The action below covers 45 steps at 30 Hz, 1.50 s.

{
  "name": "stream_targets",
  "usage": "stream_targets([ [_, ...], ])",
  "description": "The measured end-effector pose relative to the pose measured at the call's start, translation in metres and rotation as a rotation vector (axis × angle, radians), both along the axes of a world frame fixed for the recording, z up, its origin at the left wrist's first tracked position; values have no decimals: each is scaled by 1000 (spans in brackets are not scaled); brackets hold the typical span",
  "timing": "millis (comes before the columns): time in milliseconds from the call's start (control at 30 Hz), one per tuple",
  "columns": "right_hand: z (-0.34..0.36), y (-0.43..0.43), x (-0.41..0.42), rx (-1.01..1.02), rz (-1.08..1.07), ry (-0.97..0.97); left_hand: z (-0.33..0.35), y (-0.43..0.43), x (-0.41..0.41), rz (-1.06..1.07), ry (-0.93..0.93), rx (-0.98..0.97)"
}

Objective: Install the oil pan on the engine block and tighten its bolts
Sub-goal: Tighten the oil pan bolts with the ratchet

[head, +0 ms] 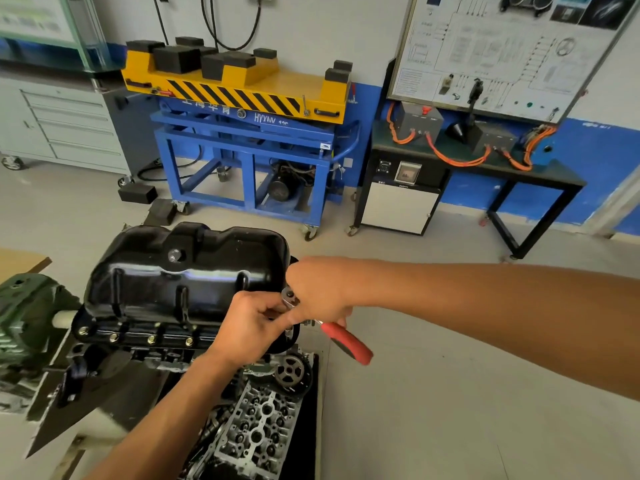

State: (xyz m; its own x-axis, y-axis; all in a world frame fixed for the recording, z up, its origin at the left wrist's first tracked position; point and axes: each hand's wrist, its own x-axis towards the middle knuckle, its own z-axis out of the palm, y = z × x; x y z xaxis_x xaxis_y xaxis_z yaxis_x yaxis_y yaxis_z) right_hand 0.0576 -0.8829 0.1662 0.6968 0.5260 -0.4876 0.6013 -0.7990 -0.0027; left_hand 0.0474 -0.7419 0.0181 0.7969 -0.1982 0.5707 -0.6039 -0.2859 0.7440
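At the right-hand end of the engine block point(166, 355), the black oil pan point(183, 271) sits in place, sump upward, its flange lying flat on the block. Along the near edge you can see four brass-coloured bolts point(151, 339) seated in the flange, so the fitting step looks done and the job reads as well into tightening. Your right hand point(318, 292) is closed round the ratchet point(346, 341) near its head, the red grip sticking out below your palm. Your left hand point(249, 327) has its fingers curled, thumb and forefinger pinched in at the tool's drive end; whether a socket or a bolt sits between them is hidden. How tight the near bolts are cannot be read from here, and the far flange is out of sight. In my judgement this end corner is the one in hand, with a final pass round the whole flange left to do
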Motion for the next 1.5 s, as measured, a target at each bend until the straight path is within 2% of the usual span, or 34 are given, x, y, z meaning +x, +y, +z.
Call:
stream_targets([
  [200,-5,6,-13,217,-410,172,6,-1,-3,-2,-7,37],
  [433,-7,5,-11,211,-453,181,-4,1,4,-15,36,112],
  [500,-5,6,-10,137,-348,120,-2,1,4,10,27,120],
  [633,7,-4,-6,-129,133,-267,4,-4,1,-6,45,140],
  [800,4,-5,3,-144,554,-557,1,0,1,-13,103,169],
  [867,0,-1,6,-123,630,-593,1,2,0,-14,150,153],
  [967,0,2,5,-162,624,-605,0,3,-1,-16,160,162],
  [1133,12,1,-2,-202,359,-460,-3,2,0,13,152,150],
  [1233,11,3,-6,-193,111,-138,-1,2,0,-18,141,134],
  [1333,5,8,-8,-48,-178,162,1,3,-1,-60,113,107],
  [1500,-1,7,-12,185,-427,353,4,3,-2,-90,118,94],
])
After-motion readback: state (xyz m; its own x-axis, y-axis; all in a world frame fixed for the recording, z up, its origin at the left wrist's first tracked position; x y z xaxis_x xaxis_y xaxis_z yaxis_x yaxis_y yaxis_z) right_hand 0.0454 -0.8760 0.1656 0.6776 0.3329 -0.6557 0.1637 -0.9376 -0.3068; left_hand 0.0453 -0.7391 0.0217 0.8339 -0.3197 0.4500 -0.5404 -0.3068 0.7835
